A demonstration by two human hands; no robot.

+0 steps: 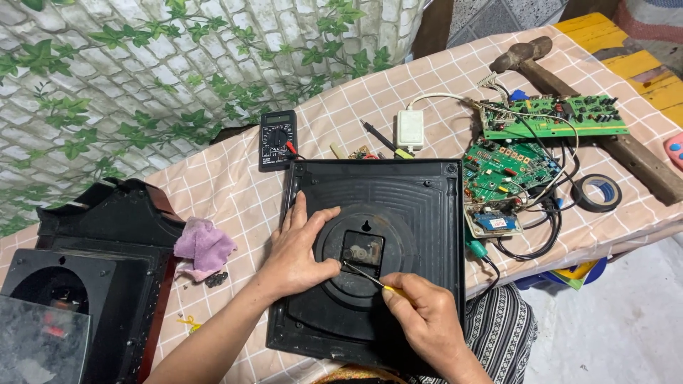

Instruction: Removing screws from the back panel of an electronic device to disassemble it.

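My right hand [427, 313] is clenched around a thin screwdriver [370, 278] with a yellow handle, its metal tip reaching into the square opening [362, 252] at the middle of the black clock back [420, 206], where small gears show. My left hand [299, 249] grasps nothing; it lies flat, fingers spread, pressing on the round raised disc of that back just beside the opening. The clock back lies face down on the checked pink tablecloth [235, 178], its near edge over my lap. Left of my left wrist sits a crumpled purple cloth [204, 245], and beyond it a dark clock housing [107, 242]. Behind the back stand a black multimeter [277, 139] and a white adapter [410, 129]. To the right lie 2 green circuit boards [551, 117] with tangled wires, a roll of black tape [597, 192] and a hammer [569, 92].
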